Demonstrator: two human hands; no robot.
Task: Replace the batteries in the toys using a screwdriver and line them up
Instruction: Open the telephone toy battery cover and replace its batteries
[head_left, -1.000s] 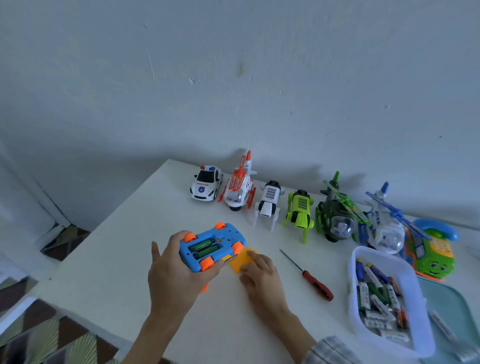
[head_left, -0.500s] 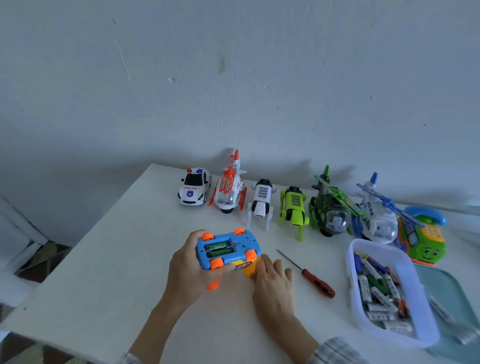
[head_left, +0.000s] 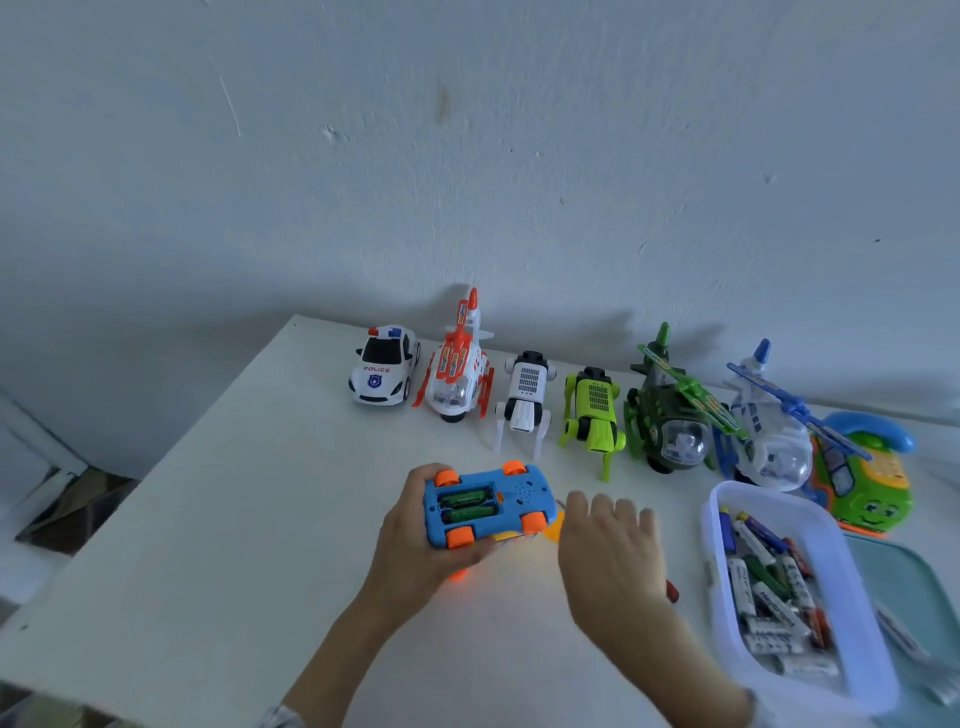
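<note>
Left hand (head_left: 415, 540) curled around an upturned blue plastic toy car with orange wheels (head_left: 485, 506), held just above the white tabletop (head_left: 234, 519), underside up, battery bay open with two green cells lying side by side along the car's long axis, which runs left to right. Right hand (head_left: 610, 551) just right of the car, palm down, fingers straight and loosely spread, gripping nothing, hovering over the tabletop. Peeking out between car and right hand, a flat orange plastic battery cover (head_left: 553, 530), mostly hidden, touching neither hand as far as can be told. Under and behind the right hand, only the red tip of a red-handled screwdriver (head_left: 671, 591) showing, near the wrist; shaft direction not visible. Probably the cover next, lying directly left of the right hand's fingers and nearer to that hand than to the left one; screwdriver also on the right hand's side. Further right, a clear plastic tub of loose batteries (head_left: 852, 613). Along the far edge by the wall, a row of toys (head_left: 597, 405), from a white police car (head_left: 384, 371) on the left to a green toy phone (head_left: 865, 478) on the right.
</note>
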